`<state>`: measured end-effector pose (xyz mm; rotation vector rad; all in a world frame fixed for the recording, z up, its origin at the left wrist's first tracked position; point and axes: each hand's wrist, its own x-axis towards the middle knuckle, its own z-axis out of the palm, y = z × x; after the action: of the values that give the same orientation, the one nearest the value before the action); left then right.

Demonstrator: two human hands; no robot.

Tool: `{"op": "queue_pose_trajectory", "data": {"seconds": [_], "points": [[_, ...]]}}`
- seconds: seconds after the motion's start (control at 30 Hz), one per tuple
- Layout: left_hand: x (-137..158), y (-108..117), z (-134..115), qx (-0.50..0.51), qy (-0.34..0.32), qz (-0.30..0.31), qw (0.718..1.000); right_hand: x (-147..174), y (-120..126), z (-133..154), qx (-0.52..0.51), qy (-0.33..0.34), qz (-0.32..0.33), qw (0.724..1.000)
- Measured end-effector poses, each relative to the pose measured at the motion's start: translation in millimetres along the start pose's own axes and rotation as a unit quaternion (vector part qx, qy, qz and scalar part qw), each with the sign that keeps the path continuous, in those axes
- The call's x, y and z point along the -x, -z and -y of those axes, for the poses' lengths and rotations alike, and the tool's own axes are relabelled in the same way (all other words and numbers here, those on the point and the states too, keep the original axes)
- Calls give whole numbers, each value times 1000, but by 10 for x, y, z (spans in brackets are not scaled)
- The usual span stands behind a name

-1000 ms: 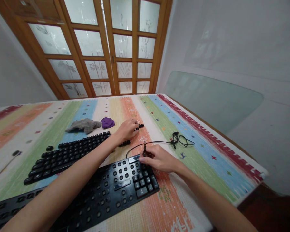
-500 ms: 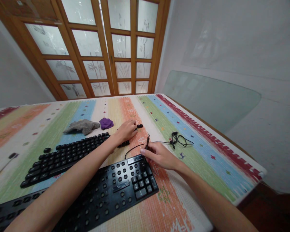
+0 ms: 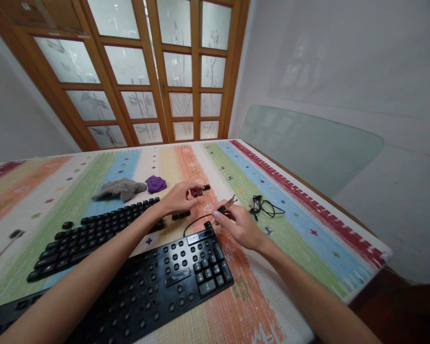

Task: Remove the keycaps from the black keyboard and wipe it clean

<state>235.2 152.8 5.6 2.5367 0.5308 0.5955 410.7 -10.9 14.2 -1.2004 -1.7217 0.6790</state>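
Observation:
My left hand (image 3: pixel 179 197) is over the orange stripe, its thumb and fingers apart beside a short row of black keycaps (image 3: pixel 199 192). One fingertip is close to those keycaps; contact cannot be made out. In my right hand (image 3: pixel 239 224) is a slim, tweezers-like tool (image 3: pixel 230 202), its brownish tips pointing up and right. A small dark piece shows at my right fingertips, too blurred to name. Below lies a black keyboard (image 3: pixel 154 282) with most keys stripped and its number-pad keys in place. A single keycap (image 3: pixel 208 225) sits at its top edge.
Grouped black keycaps (image 3: pixel 103 229) lie left of the keyboard, with one apart (image 3: pixel 67 224). Behind them are a grey cloth (image 3: pixel 120 189) and a purple lump (image 3: pixel 155 183). A coiled black cable (image 3: pixel 267 206) lies right, on the striped tablecloth (image 3: pixel 294 248).
My left hand has drawn back slightly to the left, opening away from the keycaps. The tool in my right hand has swung from upright to leaning right. A keycap at the keyboard's top edge is now visible.

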Motion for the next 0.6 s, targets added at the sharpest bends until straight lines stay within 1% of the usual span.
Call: {"op": "queue_pose_trajectory", "data": {"seconds": [0.03, 0.07, 0.1, 0.17, 0.23, 0.33, 0.47, 0.6], "points": [[42, 31, -49, 102, 17, 43, 994, -1, -1, 6, 3, 10, -7, 1000], [81, 59, -104, 200, 31, 85, 976, -1, -3, 11, 5, 20, -13, 1000], [116, 83, -162, 280, 42, 120, 952, -1, -7, 14, 4, 28, -17, 999], [166, 112, -277, 380, 62, 165, 908, 2, -15, 14, -2, 35, -25, 999], [192, 115, -374, 418, 77, 194, 884, 6, -21, 7, -15, 33, -35, 999], [203, 79, -444, 434, 86, 214, 871, 11, -18, -4, -25, 35, -37, 998], [210, 10, -429, 458, 91, 193, 863, 15, -1, -22, -46, 36, -16, 998], [220, -12, -416, 483, 90, 168, 855, 11, 2, -47, -133, 7, -9, 991]]}}
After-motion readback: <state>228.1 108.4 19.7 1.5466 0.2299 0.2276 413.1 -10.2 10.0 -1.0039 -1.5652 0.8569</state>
